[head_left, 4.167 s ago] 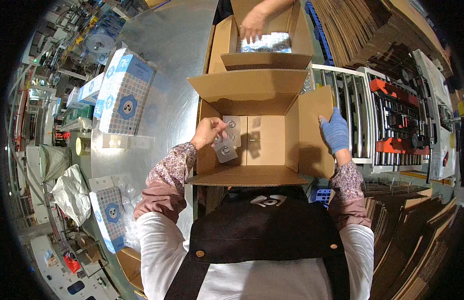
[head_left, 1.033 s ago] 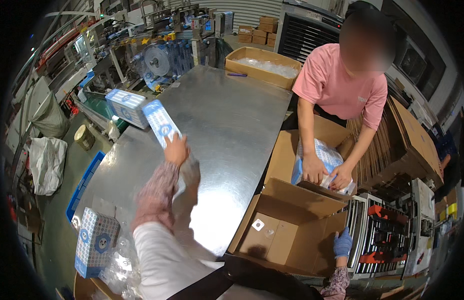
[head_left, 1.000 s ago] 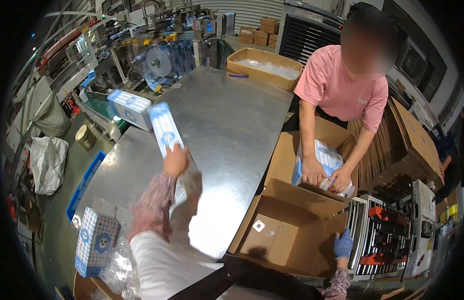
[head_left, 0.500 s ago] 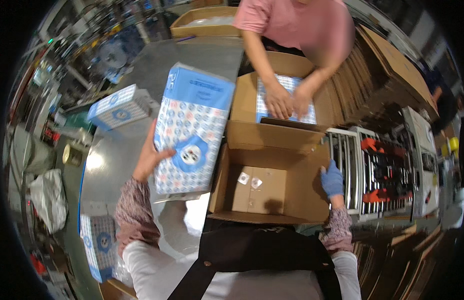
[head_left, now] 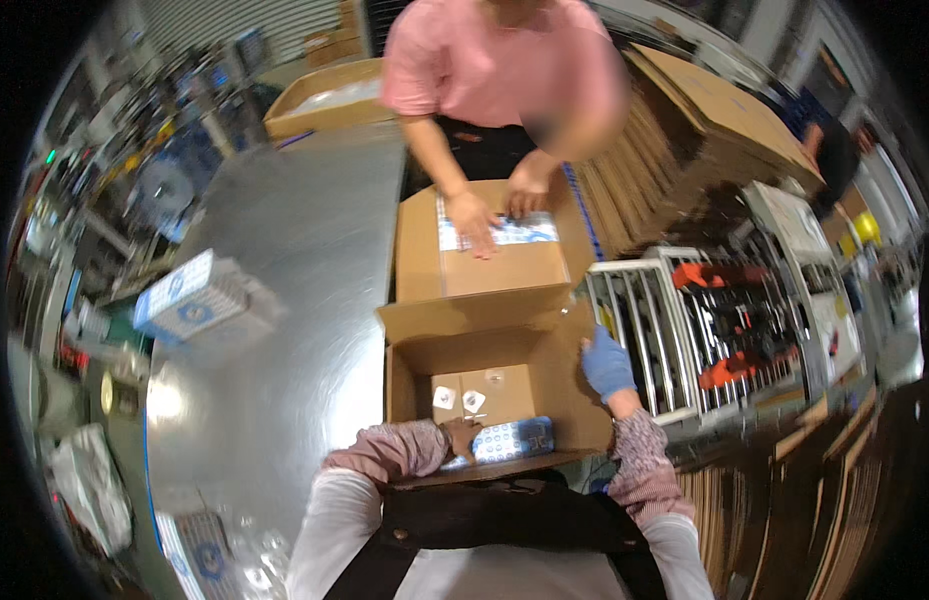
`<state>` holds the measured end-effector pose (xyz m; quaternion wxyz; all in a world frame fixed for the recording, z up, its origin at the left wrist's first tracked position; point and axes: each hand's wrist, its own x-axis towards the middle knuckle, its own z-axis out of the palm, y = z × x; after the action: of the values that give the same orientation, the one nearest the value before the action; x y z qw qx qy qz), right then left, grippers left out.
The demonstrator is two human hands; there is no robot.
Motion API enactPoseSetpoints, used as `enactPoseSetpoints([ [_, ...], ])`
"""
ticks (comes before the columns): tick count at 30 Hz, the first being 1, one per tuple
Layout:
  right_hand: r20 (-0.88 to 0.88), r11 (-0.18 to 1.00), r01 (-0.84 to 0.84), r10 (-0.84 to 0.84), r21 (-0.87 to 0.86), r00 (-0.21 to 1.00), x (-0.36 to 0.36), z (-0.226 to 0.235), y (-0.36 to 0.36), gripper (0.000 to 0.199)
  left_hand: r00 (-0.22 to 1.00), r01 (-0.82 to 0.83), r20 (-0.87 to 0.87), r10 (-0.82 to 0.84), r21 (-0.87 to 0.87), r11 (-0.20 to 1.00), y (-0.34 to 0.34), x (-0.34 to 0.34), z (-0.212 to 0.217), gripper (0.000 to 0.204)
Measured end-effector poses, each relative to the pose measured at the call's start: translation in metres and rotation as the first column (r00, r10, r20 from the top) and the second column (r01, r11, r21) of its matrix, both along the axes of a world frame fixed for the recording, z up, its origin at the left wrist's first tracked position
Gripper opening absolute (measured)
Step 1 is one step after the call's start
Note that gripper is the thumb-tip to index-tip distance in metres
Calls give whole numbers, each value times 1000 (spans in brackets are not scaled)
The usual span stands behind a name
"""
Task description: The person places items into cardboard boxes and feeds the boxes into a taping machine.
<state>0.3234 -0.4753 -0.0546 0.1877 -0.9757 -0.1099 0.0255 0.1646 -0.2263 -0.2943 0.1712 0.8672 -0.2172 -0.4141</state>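
- While your L hand (head_left: 461, 438) has its fingers curled around the packet (head_left: 514, 441) at its left end, the packet sits inside the carton (head_left: 464, 350), along the near wall.
- R hand (head_left: 608, 362), blue glove: at carton's right edge; finger closure can't be told.
- Carton btm.: sm. white cards (head_left: 444, 397).
- Co-worker's hands (head_left: 472, 222): over adj. box (head_left: 499, 275).

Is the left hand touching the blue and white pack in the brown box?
Touching. The head view shows the left hand laid over one end of the pack, inside the open box.
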Motion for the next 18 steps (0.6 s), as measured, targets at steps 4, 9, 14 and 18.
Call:
enactPoseSetpoints([
  [4, 37, 995, 25, -29, 95, 999, 0, -8, -27, 34, 537, -293, 629, 562, -486, 823, 85, 49, 183, 28],
  [9, 92, 998, 22, -17, -55, 996, 5, -15, -14, 37, -267, -919, 904, 333, -343, 195, 357, 65, 292, 47],
  [14, 83, 996, 19, -11, -90, 996, 13, -5, 20, 35, -126, -959, 748, 652, 75, -272, 500, 35, 298, 92],
  [18, 113, 975, 59, -36, -213, 993, 19, -9, -2, 31, -111, -965, 757, 643, 71, -251, 474, 50, 276, 71],
])
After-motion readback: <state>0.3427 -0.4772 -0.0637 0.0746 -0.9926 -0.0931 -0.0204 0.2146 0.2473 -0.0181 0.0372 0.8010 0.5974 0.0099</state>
